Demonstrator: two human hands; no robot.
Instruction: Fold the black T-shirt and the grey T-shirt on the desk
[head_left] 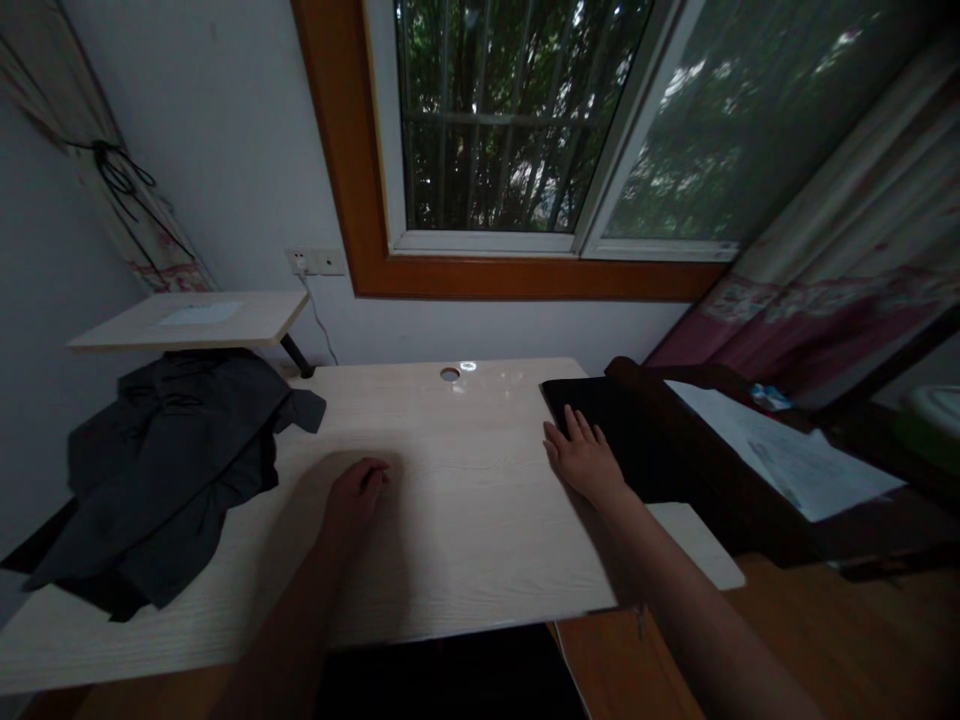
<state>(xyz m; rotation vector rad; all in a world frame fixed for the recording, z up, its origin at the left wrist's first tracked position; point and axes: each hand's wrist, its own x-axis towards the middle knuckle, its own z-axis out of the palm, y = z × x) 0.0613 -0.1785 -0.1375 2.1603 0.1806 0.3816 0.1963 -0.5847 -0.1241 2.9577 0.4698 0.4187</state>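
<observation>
My left hand point(352, 497) rests on the pale wooden desk point(465, 540) near its middle, fingers curled under, holding nothing that I can see. My right hand point(583, 457) lies flat with fingers stretched out, at the left edge of a flat black cloth point(600, 405) on the desk's right side. A crumpled heap of dark grey clothing point(169, 460) lies on the desk's left part, apart from both hands.
A small raised shelf point(187, 320) stands at the back left above the clothing. A cable hole point(450, 374) is near the desk's back edge. A dark wooden piece of furniture with white paper point(787, 455) adjoins on the right. A window and curtain are behind.
</observation>
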